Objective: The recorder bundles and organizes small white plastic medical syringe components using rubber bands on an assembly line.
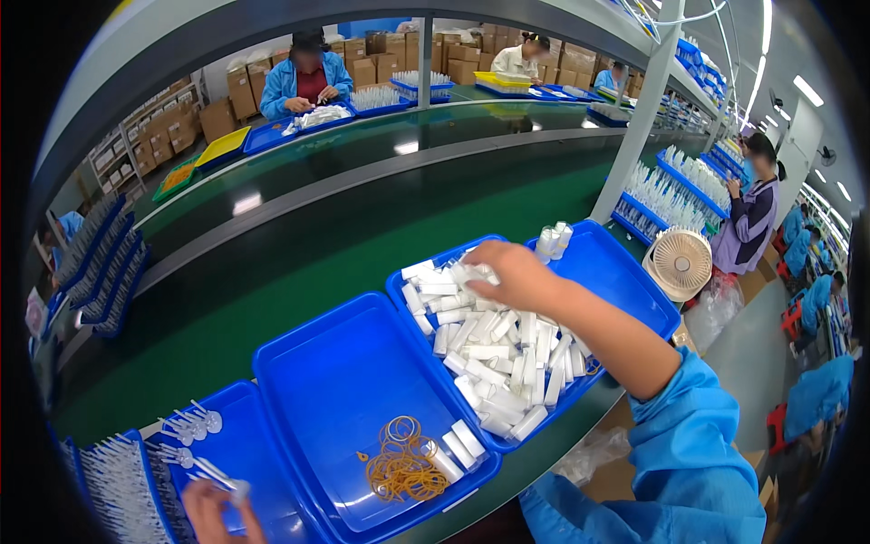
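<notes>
My right hand [518, 276] reaches over a pile of small white tubes with clear ends [494, 349] in a blue tray [625, 272]. Its fingers are bent round a white tube at the pile's far side; the grip is partly hidden. At the lower left, my left hand [220, 515] has its thumb and fingers apart, beside a clear stemmed plastic piece [237, 490] with a round base. More of these stemmed pieces [192, 422] lie in the left blue tray [249, 403]. Whether the left fingertips touch the nearest piece is hard to see.
A middle blue tray [317, 363] holds yellowish rubber bands [403, 462] and several white tubes. Racks of stemmed pieces [113, 485] stand at the left. A green conveyor belt [362, 213], metal post [634, 118] and beige fan [680, 263] surround the trays. Other people work beyond.
</notes>
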{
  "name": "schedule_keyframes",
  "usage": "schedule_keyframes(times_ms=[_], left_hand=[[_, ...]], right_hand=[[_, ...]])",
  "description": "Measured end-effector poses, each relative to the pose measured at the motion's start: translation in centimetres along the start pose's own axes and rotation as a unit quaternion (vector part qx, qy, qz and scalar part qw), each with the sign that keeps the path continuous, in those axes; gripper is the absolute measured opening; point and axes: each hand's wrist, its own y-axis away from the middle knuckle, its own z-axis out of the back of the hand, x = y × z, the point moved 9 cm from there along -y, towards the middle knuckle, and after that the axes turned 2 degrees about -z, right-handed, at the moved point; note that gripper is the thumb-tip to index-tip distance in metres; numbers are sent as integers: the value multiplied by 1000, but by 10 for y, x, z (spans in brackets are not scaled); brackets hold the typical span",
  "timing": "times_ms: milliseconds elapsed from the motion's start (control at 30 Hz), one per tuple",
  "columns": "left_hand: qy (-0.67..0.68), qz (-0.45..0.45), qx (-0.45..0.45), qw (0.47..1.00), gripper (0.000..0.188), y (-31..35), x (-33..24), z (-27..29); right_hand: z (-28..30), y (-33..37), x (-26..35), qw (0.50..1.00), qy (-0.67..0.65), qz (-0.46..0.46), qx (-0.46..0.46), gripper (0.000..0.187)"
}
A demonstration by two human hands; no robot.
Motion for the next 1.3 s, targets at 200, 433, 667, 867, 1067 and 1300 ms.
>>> schedule_keyframes(times_ms=[200,433,667,867,1067,1300], left_hand=[[466,241,110,844,25,64,-18,-55],[607,222,177,742,23,89,-57,-83],[632,77,185,749,11,70,-95,-76],[642,74,176,742,10,69,-100,-82],[652,95,204,724,10,73,-101,-90],[657,106,223,713,12,77,-104,-98]], right_hand=[[-81,-30,28,974,162,26,158,23],[-34,1,79,997,-22,0,72,47],[-37,90,150,737,-619,-233,137,49],[-34,106,173,597,-755,-245,115,60],[-43,119,167,550,-785,-243,146,43],[-48,132,154,552,-786,-241,140,26]])
